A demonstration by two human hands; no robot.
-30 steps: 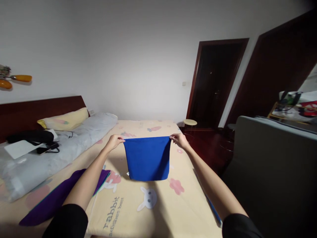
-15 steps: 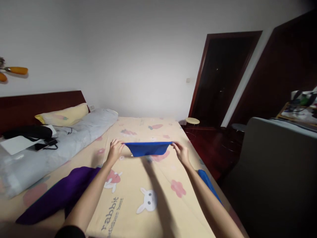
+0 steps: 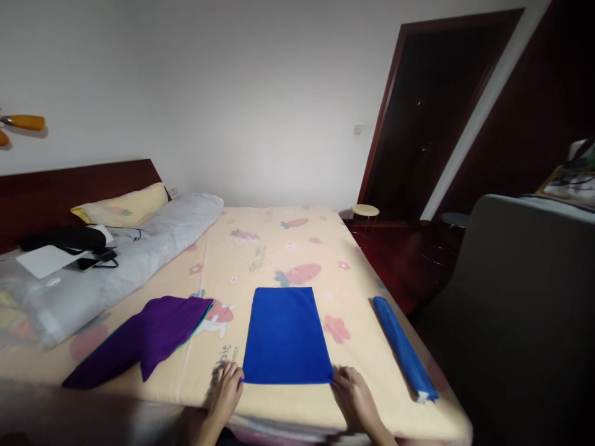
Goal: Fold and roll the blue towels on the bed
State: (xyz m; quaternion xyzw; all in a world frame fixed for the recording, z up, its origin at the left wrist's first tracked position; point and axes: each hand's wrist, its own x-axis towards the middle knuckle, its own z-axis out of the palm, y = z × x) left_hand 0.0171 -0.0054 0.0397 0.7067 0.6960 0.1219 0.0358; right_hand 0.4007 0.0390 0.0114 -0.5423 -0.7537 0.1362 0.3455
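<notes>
A blue cloth (image 3: 286,337) lies flat on the patterned bed sheet (image 3: 274,248), its near edge close to the bed's front edge. My left hand (image 3: 227,387) pinches the cloth's near left corner. At the near right corner, the fingers of my right hand (image 3: 352,390) are closed on the cloth too. Off to the right is a rolled blue cloth (image 3: 402,347) with a whitish near end. A crumpled purple cloth (image 3: 153,334) with a green edge rests to the left of my left hand.
A grey quilt (image 3: 153,248) runs along the left, bearing a white flat object (image 3: 49,260), a black bag (image 3: 65,238) and a phone. Behind it is a yellow pillow (image 3: 125,207). A stool (image 3: 365,210) and a grey panel (image 3: 515,297) stand right of the bed.
Both hands have come down and toward me, and the blue cloth, held stretched in the air before, now lies flat on the bed. The view has tilted slightly downward.
</notes>
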